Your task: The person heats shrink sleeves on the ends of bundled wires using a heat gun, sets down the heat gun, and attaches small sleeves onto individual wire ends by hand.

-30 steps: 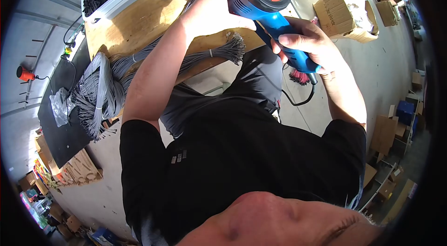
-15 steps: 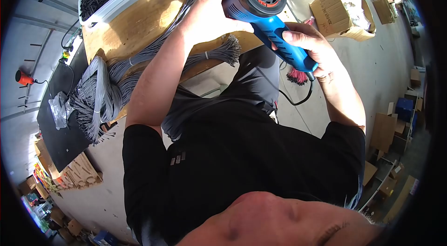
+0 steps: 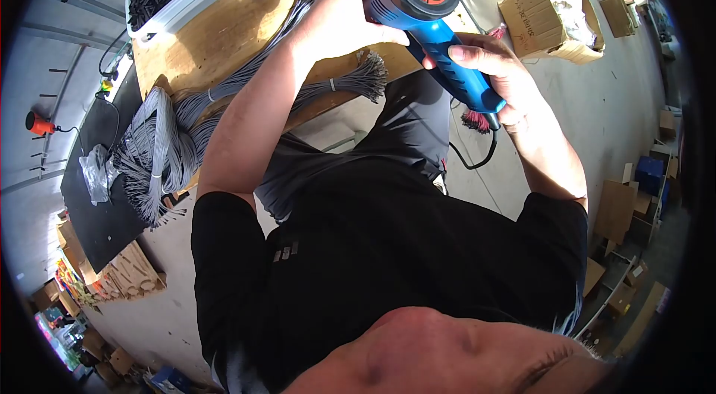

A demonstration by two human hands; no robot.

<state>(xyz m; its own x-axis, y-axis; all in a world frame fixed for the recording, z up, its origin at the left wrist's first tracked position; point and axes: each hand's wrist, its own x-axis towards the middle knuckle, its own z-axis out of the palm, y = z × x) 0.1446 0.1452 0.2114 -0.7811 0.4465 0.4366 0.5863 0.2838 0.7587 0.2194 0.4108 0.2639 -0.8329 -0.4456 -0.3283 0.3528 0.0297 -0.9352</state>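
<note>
A blue heat gun (image 3: pixel 444 43) with a black vented rear cap is raised over the table's near right corner, its rear facing me and its nozzle hidden. My right hand (image 3: pixel 492 69) is closed round the handle, thumb on top. Against the left side of the barrel lies my left hand (image 3: pixel 339 17), curled, with its fingers largely hidden behind the tool. A black cord (image 3: pixel 485 155) hangs from the handle's end. Below my left forearm, bundles of grey wires (image 3: pixel 339 84) with dark tips lie tied on the wooden table (image 3: pixel 186 58).
At the table's far left stands a white plastic tub (image 3: pixel 190 6) full of short black pieces. More looped grey wire (image 3: pixel 160 140) lies by the left edge. Pinkish-red wire ends (image 3: pixel 475 122) show below the handle. An opened cardboard box (image 3: pixel 533 21) sits to the right.
The heat gun's rear cap has shifted slightly right and up, while the handle end has moved slightly left. Both hands stay on it.
</note>
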